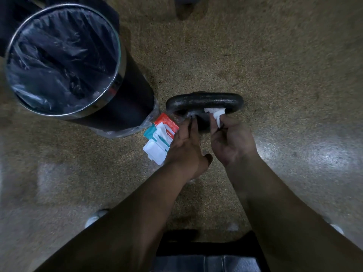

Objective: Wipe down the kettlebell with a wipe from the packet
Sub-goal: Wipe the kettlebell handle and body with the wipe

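Two bare forearms fill the bottom of the head view, reaching forward and down toward the speckled floor [275,55]. The left hand [184,146] lies palm-down, its fingers stretched against the near-left side of the kettlebell [204,107]; whether they pinch an end of the wipe there I cannot tell — something pale shows just past the fingertips. The right hand [231,142] is curled, fingers pinching a crumpled white wipe [215,112] pressed up under the handle's right half.

The kettlebell stands on the floor directly ahead of both hands, its handle running left to right across the view, so the long axis lies crosswise to the fingers. The wipe-holding right hand is touching the bar, and a stroke would likely run sideways along it, toward the left end.

The wipe packet [163,134], lid flipped open, lies just left of the left hand, beside a lined bin [64,59].
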`<state>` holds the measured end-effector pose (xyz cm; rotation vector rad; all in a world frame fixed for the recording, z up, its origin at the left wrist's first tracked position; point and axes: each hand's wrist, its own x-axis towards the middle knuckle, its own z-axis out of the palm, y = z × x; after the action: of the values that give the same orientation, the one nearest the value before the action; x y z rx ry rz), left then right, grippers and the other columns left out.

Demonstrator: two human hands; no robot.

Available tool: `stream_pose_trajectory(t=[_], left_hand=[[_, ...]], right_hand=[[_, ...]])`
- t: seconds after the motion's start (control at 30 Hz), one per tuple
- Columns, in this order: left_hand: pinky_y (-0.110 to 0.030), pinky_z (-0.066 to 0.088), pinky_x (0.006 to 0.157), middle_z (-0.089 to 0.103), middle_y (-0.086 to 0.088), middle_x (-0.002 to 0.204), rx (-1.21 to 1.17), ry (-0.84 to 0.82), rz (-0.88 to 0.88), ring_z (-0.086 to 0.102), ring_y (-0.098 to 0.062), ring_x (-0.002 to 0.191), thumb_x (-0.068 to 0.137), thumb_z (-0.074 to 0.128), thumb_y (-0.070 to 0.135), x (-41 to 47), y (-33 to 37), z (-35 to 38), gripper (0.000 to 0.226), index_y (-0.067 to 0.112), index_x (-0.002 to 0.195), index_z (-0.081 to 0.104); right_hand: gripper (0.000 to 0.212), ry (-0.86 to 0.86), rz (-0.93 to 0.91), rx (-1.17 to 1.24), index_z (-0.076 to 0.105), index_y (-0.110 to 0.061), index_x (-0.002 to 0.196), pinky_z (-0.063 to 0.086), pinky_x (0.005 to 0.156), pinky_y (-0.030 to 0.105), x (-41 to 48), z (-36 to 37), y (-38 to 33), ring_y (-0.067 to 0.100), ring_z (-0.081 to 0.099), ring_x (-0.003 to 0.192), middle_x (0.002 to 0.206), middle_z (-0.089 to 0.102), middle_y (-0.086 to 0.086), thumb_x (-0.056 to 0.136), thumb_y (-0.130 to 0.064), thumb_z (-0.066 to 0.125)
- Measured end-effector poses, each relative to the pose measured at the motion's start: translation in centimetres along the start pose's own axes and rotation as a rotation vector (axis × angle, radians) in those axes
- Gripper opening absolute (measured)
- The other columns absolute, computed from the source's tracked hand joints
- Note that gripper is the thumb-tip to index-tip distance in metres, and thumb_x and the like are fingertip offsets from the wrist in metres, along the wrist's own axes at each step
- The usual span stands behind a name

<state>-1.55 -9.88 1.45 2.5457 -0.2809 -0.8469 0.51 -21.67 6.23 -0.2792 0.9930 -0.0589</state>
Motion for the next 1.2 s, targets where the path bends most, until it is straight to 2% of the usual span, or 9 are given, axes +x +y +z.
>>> stream_pose_trajectory(t=[0.07,0.13,0.33,0.43,0.53,0.7,0.87,1.07,1.2], left_hand=[[-0.037,0.030,0.119,-0.020,0.020,0.160,-0.099,0.008,-0.039,0.011,-0.022,0.153,0.082,0.071,0.045,0.0,-0.1,0.0,0.115,0.031,0.157,-0.015],[-0.037,0.035,0.116,-0.021,0.021,0.159,-0.137,-0.010,-0.075,0.015,-0.022,0.152,0.082,0.072,0.045,0.0,-0.2,0.0,0.115,0.033,0.156,-0.016],[-0.040,0.035,0.115,-0.022,0.021,0.159,-0.178,-0.062,-0.092,0.017,-0.025,0.152,0.082,0.071,0.051,0.3,-0.3,0.0,0.117,0.036,0.155,-0.019],[-0.041,0.039,0.113,-0.021,0.021,0.160,-0.183,-0.082,-0.079,0.016,-0.024,0.152,0.081,0.070,0.045,0.3,-0.5,-0.2,0.117,0.036,0.155,-0.020],[-0.039,0.041,0.111,-0.025,0.019,0.160,-0.194,-0.119,-0.108,0.014,-0.024,0.153,0.081,0.071,0.040,0.6,-0.4,-0.4,0.119,0.036,0.155,-0.021],[-0.032,0.041,0.106,-0.029,0.017,0.159,-0.245,-0.144,-0.129,0.015,-0.024,0.153,0.084,0.069,0.032,0.8,0.1,-0.4,0.117,0.034,0.154,-0.024],[-0.039,0.048,0.102,-0.029,0.018,0.159,-0.245,-0.147,-0.153,0.021,-0.025,0.150,0.086,0.065,0.028,0.9,0.3,-0.5,0.113,0.038,0.153,-0.025],[-0.035,0.047,0.100,-0.029,0.017,0.159,-0.271,-0.163,-0.152,0.021,-0.023,0.150,0.088,0.066,0.025,0.7,0.3,-0.7,0.112,0.036,0.154,-0.025],[-0.031,0.047,0.096,-0.028,0.016,0.160,-0.310,-0.167,-0.157,0.018,-0.023,0.151,0.086,0.067,0.022,0.8,0.4,-0.7,0.114,0.037,0.154,-0.023]], right_hand=[[0.015,0.012,-0.006,-0.003,0.060,0.013,0.102,0.057,0.087,0.026,0.1,-0.1,-0.4,0.021,0.067,0.098,0.091,0.070,0.016,0.095,0.008,0.048],[0.013,0.036,-0.019,0.010,0.061,0.010,0.092,0.058,0.083,0.027,0.3,0.3,-0.7,0.020,0.068,0.091,0.080,0.071,0.015,0.095,0.010,0.048],[0.019,0.002,-0.012,-0.021,0.060,0.006,0.085,0.058,0.081,0.022,-0.4,0.4,0.2,0.015,0.069,0.078,0.068,0.071,0.010,0.096,0.010,0.045],[0.016,0.017,-0.017,0.001,0.061,0.007,0.086,0.059,0.079,0.023,-0.2,0.2,-0.6,0.016,0.069,0.079,0.069,0.072,0.012,0.095,0.008,0.048],[0.014,0.055,-0.041,0.025,0.061,0.008,0.088,0.060,0.076,0.024,0.4,0.5,-0.8,0.020,0.067,0.085,0.080,0.070,0.016,0.094,0.010,0.048],[0.015,-0.010,-0.029,0.002,0.060,0.008,0.098,0.057,0.085,0.024,0.0,-0.4,-0.2,0.018,0.068,0.097,0.094,0.067,0.015,0.094,0.011,0.047],[0.015,0.051,-0.050,0.041,0.060,0.008,0.087,0.059,0.080,0.027,0.3,0.3,-0.9,0.018,0.070,0.075,0.071,0.071,0.014,0.094,0.012,0.047],[0.015,-0.008,-0.030,0.002,0.060,0.010,0.100,0.059,0.079,0.023,0.1,-0.3,-0.1,0.019,0.067,0.094,0.093,0.067,0.016,0.095,0.011,0.046],[0.016,0.046,-0.034,0.029,0.061,0.009,0.087,0.059,0.069,0.021,0.7,0.0,-1.1,0.017,0.070,0.075,0.078,0.069,0.014,0.094,0.012,0.047]])
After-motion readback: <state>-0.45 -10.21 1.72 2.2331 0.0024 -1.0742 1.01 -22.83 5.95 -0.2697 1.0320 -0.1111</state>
